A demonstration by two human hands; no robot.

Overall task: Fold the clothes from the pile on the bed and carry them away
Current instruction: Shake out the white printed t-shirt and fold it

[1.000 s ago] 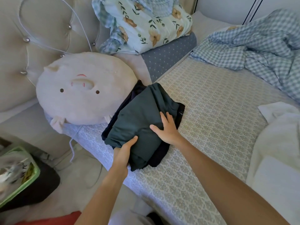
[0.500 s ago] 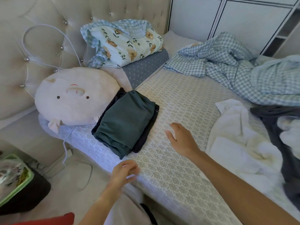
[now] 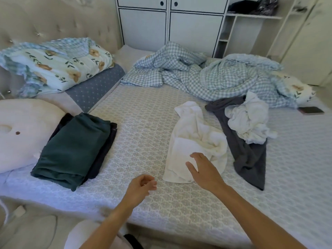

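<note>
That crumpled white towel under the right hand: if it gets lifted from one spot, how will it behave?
The white towel lies bunched in soft folds, so it is probably floppy and would drape and unfurl, not hold shape. Its thick, fluffy look suggests some bulk, though likely light. It seems to lie apart from the dark grey garment, so that probably would not drag along. The right hand hovers open over its near end.

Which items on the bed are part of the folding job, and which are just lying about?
Job:
folded green garment on a folded dark garment
white towel, right hand over it
grey garment
crumpled white garment

Lying about:
pig cushion
floral quilt
checked blanket
phone
</note>
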